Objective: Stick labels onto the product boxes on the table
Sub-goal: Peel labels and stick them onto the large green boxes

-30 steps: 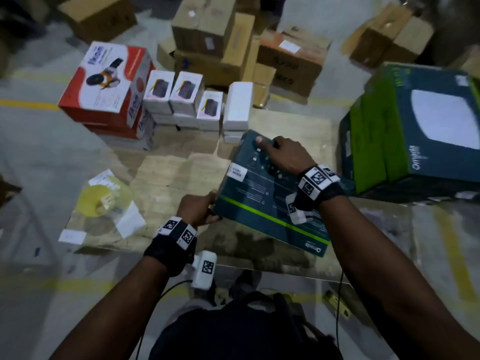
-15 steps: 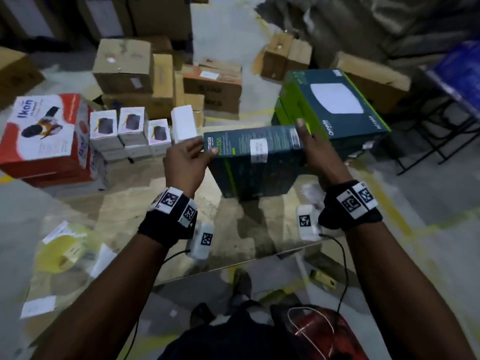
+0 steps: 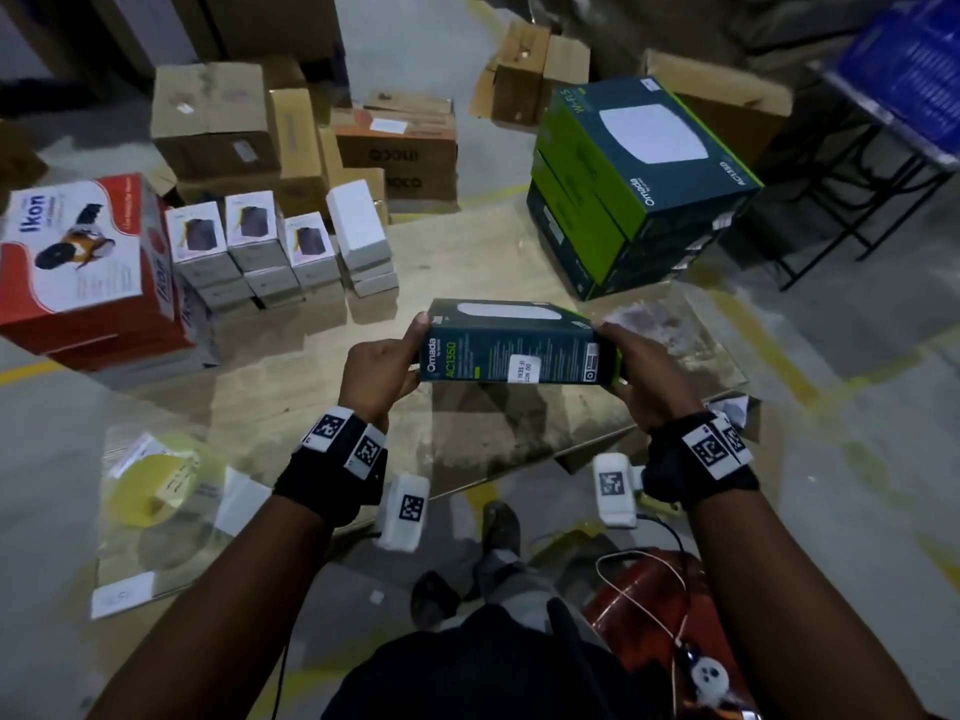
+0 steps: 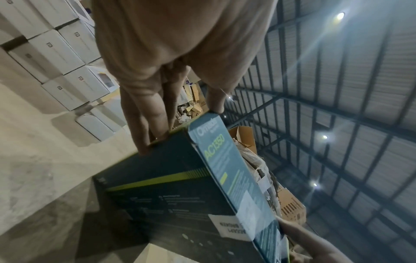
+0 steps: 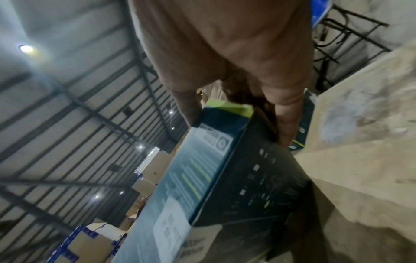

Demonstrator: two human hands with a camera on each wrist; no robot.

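- Both hands are up, and the dark teal Omada box [image 3: 511, 350] is held in the air above the wooden table [image 3: 467, 262], clear of its surface.
- The left hand [image 3: 382, 368] grips the box's left end, thumb on top, fingers [image 4: 144, 135] running under the bottom edge.
- The right hand [image 3: 641, 376] clamps the green right end, thumb over the top and fingers [image 5: 287, 124] curled beneath.
- The narrow side faces the person, with a white label [image 3: 523, 367] stuck on it and folding round the lower edge; its print is too blurred to read.
- Far right on the table stands a stack of matching Omada boxes [image 3: 639, 184].
- A yellow label roll [image 3: 148, 483] lies at the near left.
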